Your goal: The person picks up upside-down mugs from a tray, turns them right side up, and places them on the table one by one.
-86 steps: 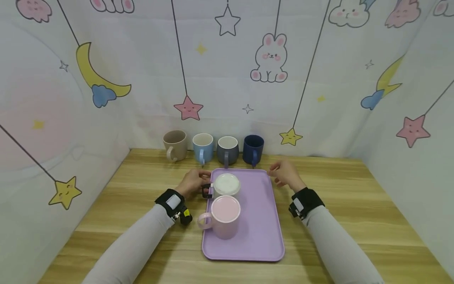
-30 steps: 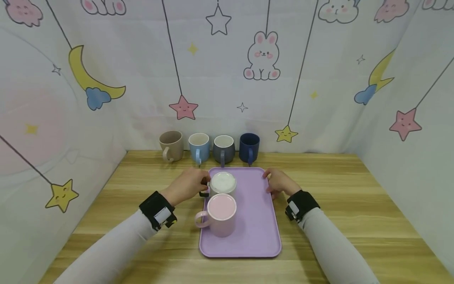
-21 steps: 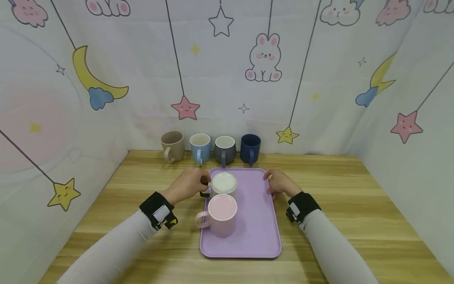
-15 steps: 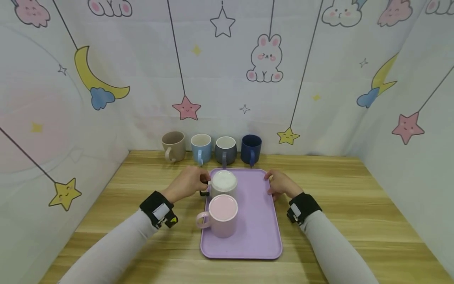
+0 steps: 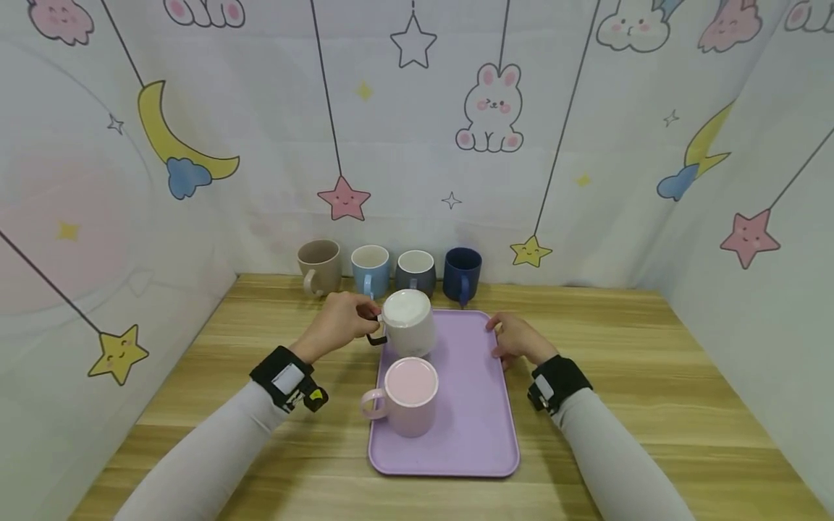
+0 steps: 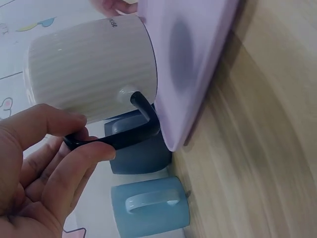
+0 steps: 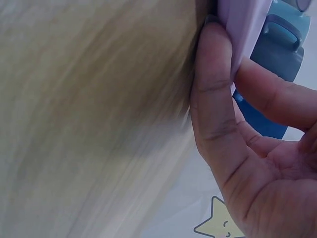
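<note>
My left hand (image 5: 335,322) pinches the black handle (image 6: 133,134) of a white ribbed mug (image 5: 413,334) between thumb and fingers. This mug is upside down, slightly tilted, and held above the far left part of a purple tray (image 5: 472,412); in the left wrist view its shadow falls on the tray. A pink mug (image 5: 412,405) stands upside down on the tray nearer the front, its handle pointing left. At the tray's far right corner, my right hand (image 5: 521,340) grips the rim, with the thumb and a finger on either side of it in the right wrist view.
Behind the tray, upright mugs line the wall: beige (image 5: 320,268), light blue (image 5: 370,271), dark grey (image 5: 415,273) and navy (image 5: 462,275). A wooden table (image 5: 606,376) lies under everything. Patterned white cloth (image 5: 423,159) closes off the back and sides.
My left hand has taken the white mug's handle and raised the mug off the tray. My right hand has closed on the tray's right rim. The pink mug stays put.
</note>
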Tool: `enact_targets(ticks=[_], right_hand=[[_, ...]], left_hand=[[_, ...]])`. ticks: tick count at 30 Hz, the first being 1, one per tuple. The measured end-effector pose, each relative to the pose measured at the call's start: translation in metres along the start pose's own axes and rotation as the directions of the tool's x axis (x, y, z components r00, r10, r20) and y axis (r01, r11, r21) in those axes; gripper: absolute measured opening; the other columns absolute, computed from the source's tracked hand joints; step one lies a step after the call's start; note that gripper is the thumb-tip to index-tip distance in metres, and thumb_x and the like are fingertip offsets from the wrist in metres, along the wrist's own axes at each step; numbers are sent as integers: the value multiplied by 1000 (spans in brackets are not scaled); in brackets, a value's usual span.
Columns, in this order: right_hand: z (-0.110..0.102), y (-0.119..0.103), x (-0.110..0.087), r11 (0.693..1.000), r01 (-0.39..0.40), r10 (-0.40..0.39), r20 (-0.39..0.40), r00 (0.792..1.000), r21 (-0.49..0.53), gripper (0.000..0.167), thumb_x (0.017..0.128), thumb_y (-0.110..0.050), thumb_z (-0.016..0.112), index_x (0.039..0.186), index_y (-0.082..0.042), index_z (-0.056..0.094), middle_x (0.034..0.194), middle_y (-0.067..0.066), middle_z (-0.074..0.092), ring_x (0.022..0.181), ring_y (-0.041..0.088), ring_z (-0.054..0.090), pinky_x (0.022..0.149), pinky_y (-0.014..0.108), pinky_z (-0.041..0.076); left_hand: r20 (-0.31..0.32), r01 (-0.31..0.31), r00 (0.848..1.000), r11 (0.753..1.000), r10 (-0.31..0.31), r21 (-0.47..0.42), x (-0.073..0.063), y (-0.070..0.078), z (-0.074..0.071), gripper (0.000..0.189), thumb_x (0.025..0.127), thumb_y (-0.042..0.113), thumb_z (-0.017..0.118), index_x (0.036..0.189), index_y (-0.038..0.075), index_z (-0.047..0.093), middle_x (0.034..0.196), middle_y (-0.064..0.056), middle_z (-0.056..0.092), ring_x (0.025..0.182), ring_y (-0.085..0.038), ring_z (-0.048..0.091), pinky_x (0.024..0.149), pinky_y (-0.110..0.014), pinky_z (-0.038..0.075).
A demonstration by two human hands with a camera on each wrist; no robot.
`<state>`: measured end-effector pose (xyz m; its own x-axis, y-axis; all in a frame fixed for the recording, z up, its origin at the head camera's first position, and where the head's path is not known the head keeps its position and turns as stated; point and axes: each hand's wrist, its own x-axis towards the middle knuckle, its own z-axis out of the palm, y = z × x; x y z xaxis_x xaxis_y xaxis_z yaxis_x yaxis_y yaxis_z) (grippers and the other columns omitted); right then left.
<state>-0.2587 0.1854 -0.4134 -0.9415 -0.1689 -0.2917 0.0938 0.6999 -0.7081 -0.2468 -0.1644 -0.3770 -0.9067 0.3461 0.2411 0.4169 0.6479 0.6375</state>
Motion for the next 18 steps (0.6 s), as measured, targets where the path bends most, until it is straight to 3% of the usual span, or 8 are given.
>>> enact_targets(ticks=[7, 12, 18], right_hand=[[1, 1, 1, 1000, 15, -16, -3, 1000, -11, 46, 86, 15, 66, 129, 5, 55, 80, 9, 48, 51, 16, 62, 50, 27, 58], [2, 2, 2, 1000, 6, -6, -11, 1000, -11, 45, 87, 15, 67, 129, 4, 56, 80, 9, 47, 51, 16, 61, 50, 27, 59], [1, 2, 2, 1000, 10, -10, -8, 1000, -17, 45, 87, 14, 67, 130, 4, 55, 80, 9, 48, 52, 16, 61, 51, 27, 59]], left_hand=[[-49, 66, 996, 981, -77, -185, 0, 8, -12, 19, 86, 8, 80, 102, 0, 77, 94, -11, 77, 80, -18, 73, 67, -27, 64], [-58, 83, 992, 915, -115, -394, 1, 11, -15, 24, 89, 10, 82, 108, -2, 75, 101, -15, 76, 84, -21, 75, 73, -31, 65], [-56, 79, 990, 841, -129, -536, 4, 22, -19, 27, 91, 11, 81, 111, -4, 72, 105, -16, 74, 88, -24, 75, 78, -33, 65]])
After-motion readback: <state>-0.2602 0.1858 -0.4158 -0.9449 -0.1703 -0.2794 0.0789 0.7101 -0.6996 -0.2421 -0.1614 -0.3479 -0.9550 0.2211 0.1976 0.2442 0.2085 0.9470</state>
